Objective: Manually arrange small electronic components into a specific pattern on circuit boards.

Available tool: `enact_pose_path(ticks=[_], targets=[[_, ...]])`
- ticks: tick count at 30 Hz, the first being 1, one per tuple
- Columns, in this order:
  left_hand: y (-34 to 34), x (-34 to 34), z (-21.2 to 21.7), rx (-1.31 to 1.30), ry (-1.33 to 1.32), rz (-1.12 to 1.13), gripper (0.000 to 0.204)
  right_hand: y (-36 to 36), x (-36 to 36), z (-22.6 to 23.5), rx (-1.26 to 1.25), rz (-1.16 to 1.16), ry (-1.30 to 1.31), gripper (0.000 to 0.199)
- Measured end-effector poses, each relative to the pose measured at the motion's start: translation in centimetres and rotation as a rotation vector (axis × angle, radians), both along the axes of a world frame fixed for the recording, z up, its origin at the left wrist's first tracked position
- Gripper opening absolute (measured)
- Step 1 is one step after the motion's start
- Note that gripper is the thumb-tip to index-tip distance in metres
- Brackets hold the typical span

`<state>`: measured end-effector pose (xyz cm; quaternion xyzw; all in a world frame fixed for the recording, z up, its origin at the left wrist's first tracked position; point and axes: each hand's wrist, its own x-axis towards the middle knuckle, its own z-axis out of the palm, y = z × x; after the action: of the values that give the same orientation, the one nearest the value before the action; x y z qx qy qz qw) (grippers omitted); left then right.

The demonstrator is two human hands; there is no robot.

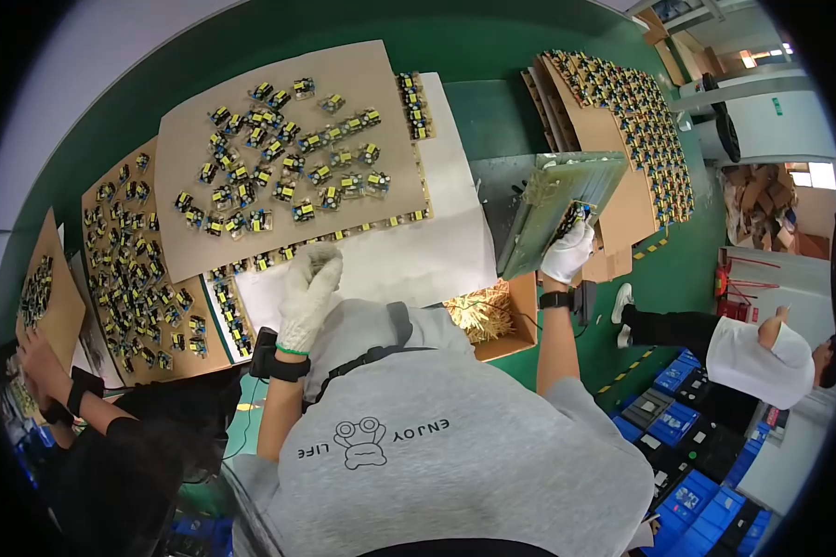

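Observation:
My right hand [567, 252], in a white glove with a black wrist device, is shut on a small circuit board [574, 213] with yellow and blue parts. It presses the board against a tilted green-grey panel [548, 200]. My left hand [308, 290], also gloved, is raised over a white sheet [409, 251]. Its fingers are bunched by a row of small boards at the edge of a large cardboard sheet [279, 65]. I see that hand from the back, so anything inside it is hidden. My grey shirt fills the lower middle.
Several cardboard sheets covered with small circuit boards lie on the green table [455, 37], with more stacked at the upper right [613, 102]. A cardboard box of yellowish offcuts [485, 314] sits under the panel. A co-worker's arm [65, 399] is at the left. Another person [762, 357] and blue crates [678, 422] are at the right.

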<state>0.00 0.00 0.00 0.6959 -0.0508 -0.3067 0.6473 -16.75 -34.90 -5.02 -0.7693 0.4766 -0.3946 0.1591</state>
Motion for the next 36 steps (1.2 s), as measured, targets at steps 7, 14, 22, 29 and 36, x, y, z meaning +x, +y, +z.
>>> enact_pose_path(ticks=[7, 14, 22, 29, 36], targets=[[-1.7, -0.5, -0.7, -0.011, 0.009, -0.073, 0.021, -1.5, -1.2, -3.7, -0.142, -0.074, -0.047, 0.031], [-3.0, -1.0, -0.9, 0.030, -0.201, -0.204, 0.035, 2.0, -1.7, -2.9, 0.237, -0.008, -0.627, 0.037], [-9.8, -2.4, 1.2, -0.132, -0.136, -0.512, 0.049, 11.8, 3.2, -0.6, 0.412, 0.323, -0.281, 0.058], [-8.2, -1.0, 3.2, -0.205, -0.184, -0.452, 0.027, 13.0, 6.2, 8.4, 0.027, 0.450, -0.517, 0.037], [-8.8, -0.9, 4.3, 0.256, -1.021, -0.575, 0.041, 10.7, 4.4, 10.6, -0.319, 1.023, 0.584, 0.029]])
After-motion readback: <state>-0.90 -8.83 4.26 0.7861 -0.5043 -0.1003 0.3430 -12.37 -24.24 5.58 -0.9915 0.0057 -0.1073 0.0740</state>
